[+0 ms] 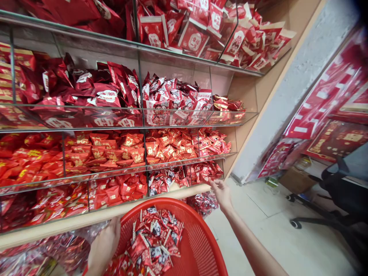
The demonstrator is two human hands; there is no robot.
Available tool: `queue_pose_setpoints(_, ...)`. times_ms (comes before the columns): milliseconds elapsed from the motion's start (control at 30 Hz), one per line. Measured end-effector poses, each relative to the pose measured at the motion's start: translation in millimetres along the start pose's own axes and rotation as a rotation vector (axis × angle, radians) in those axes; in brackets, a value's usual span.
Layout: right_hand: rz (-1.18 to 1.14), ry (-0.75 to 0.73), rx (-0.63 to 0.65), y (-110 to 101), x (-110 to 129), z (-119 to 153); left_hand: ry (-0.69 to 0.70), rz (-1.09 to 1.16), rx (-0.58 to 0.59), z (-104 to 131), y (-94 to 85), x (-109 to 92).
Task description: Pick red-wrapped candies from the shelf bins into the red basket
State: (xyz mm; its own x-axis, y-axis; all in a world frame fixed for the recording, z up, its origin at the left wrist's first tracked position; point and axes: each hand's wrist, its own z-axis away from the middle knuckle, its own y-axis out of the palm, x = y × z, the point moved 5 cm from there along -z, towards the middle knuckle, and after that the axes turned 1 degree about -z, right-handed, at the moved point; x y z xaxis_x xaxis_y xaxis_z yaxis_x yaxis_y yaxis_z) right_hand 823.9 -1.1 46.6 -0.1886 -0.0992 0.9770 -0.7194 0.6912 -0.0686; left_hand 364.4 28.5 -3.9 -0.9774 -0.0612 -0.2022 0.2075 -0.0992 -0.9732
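Note:
A round red plastic basket (201,234) holds a heap of small red, white and black wrapped packets (155,241). My left hand (105,243) grips the basket's left rim, its fingers partly hidden. My right hand (220,193) reaches to the lowest shelf's right end, its fingers bent together near the red packets (204,172) there; whatever is between the fingertips is too small to make out. Left of these packets, a compartment holds red, white and black packets (162,180) like the ones in the basket.
Shelves with clear fronts (178,118) and dividers hold red packets above. Plastic-bagged goods (69,249) lie under the bottom ledge (51,226). To the right are a grey wall (290,88), a black wheeled chair (339,199), a cardboard box (296,180) and hanging red goods (322,99).

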Motion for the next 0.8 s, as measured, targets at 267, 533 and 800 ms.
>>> queue_pose_setpoints(267, 0.726, -0.435, -0.070, 27.4, -10.7, -44.4, -0.014, 0.022, -0.009, 0.8, -0.8, 0.5)
queue_pose_setpoints(533, 1.176, -0.411, 0.095, 34.8, -41.7, -34.2, -0.025, -0.017, -0.012, 5.4, -4.9, -2.3)
queue_pose_setpoints(800, 1.190, -0.393, 0.078, 27.8, -43.9, -33.4, -0.002, 0.001, -0.024, 5.1, -4.3, -2.9)
